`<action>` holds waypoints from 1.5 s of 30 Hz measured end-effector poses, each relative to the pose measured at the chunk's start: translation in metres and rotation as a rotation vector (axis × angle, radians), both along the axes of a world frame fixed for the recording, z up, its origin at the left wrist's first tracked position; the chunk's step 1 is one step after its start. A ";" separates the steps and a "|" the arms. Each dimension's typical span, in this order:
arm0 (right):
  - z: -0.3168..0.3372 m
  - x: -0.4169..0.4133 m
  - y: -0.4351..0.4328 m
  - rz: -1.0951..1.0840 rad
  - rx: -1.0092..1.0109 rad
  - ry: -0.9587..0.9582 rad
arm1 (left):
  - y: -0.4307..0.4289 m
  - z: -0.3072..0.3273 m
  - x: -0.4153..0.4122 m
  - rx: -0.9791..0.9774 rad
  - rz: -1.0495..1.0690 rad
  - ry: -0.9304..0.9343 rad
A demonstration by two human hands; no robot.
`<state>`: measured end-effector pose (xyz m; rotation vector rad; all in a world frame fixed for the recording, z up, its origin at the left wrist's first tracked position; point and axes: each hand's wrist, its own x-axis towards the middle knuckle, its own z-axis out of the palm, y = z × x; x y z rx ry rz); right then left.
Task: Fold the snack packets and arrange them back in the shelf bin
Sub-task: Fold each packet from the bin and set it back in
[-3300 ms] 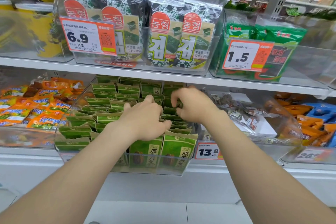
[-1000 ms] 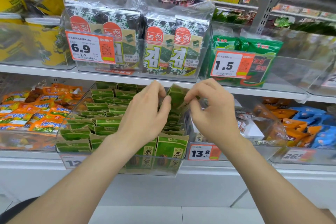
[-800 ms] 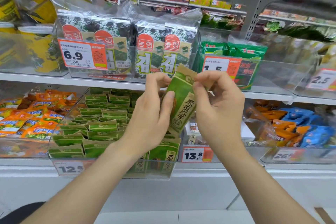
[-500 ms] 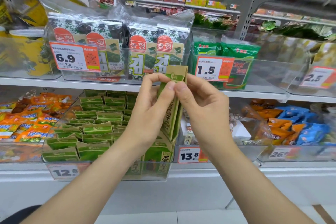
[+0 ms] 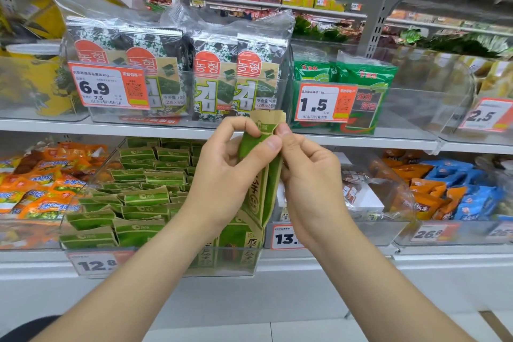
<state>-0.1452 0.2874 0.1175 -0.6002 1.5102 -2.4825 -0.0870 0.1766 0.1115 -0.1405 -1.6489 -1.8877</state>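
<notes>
The shelf bin (image 5: 166,261) sits at the lower centre-left of the frame, a clear tub crowded with green packets (image 5: 144,197) whose tops are folded over. Above its right end, in the middle of the frame, we hold one packet (image 5: 265,189) upright and clear of the bin. Our left hand (image 5: 227,175) pinches its upper part between thumb and forefinger. Our right hand (image 5: 311,175) pinches the right edge just under the brown top strip (image 5: 268,119).

We judge the packet light, thin and papery: stiff enough to keep a crease, easy to crumple, the contents likely brittle. So we would grip the flat strip and side edges and press the fold there, not squeeze the middle.

Counting: one bin; well over a dozen stacked packets, too overlapped for an exact number; two hands; one packet held.
</notes>
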 end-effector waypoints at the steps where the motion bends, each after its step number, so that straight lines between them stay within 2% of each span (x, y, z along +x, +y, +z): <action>1: -0.001 0.000 -0.001 -0.049 0.025 0.034 | 0.000 0.000 -0.001 0.008 0.007 0.006; 5: -0.003 0.003 -0.001 -0.217 0.077 0.139 | -0.002 -0.002 -0.005 -0.022 0.068 0.027; 11: -0.002 -0.002 0.004 -0.216 0.073 0.230 | -0.005 -0.001 -0.006 -0.004 0.001 0.019; 14: 0.002 -0.005 0.011 -0.096 0.171 0.324 | -0.004 -0.001 -0.005 0.025 0.008 0.024; 17: 0.001 -0.012 0.023 0.123 0.395 0.418 | -0.006 0.004 0.000 0.164 -0.012 0.021; 20: -0.002 -0.012 0.029 0.237 0.523 0.430 | -0.010 0.011 0.005 0.231 0.004 0.016; 25: -0.004 -0.008 0.025 0.066 0.359 0.448 | -0.013 0.010 0.009 -0.039 -0.029 -0.027; 29: -0.005 -0.010 0.028 0.012 0.393 0.502 | -0.016 0.002 0.013 -0.246 -0.054 -0.083; 33: -0.005 -0.012 0.028 0.017 0.372 0.507 | -0.019 0.005 0.017 -0.143 -0.098 -0.089; 37: -0.007 -0.010 0.024 0.018 0.262 0.371 | -0.023 0.009 0.020 -0.041 -0.184 -0.093; 40: -0.006 -0.008 0.023 0.037 0.222 0.314 | -0.024 0.008 0.019 -0.022 -0.210 -0.099; 45: -0.005 -0.006 0.024 0.021 0.214 0.326 | -0.026 0.007 0.017 -0.043 -0.249 -0.094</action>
